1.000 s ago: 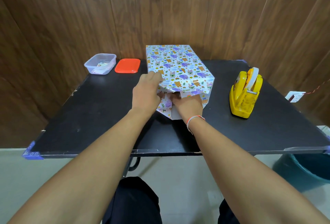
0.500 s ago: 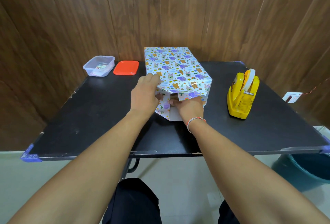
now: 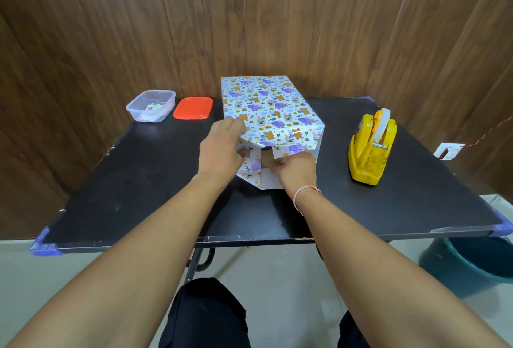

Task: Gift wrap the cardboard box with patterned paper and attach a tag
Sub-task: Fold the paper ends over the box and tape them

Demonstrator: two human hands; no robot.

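Observation:
The cardboard box (image 3: 267, 157), covered in animal-patterned paper (image 3: 266, 106), stands in the middle of the black table (image 3: 138, 181). Its near end is partly open, and a strip of bare cardboard shows between the folded flaps. My left hand (image 3: 222, 150) wraps the near left corner, fingers over the top edge and thumb against the left flap. My right hand (image 3: 295, 170) presses the right flap inward against the end face, above the white underside of the bottom flap (image 3: 268, 181). No tag is visible.
A yellow tape dispenser (image 3: 370, 150) stands to the right of the box. At the back left are a clear plastic tub (image 3: 151, 106) with small items in it and its red lid (image 3: 193, 108). A wood-panelled wall is close behind. A teal bin (image 3: 472, 264) sits on the floor at the right.
My hands have drawn slightly apart at the near end, so bare cardboard now shows between the flaps. The right hand has slid to the right along the end face.

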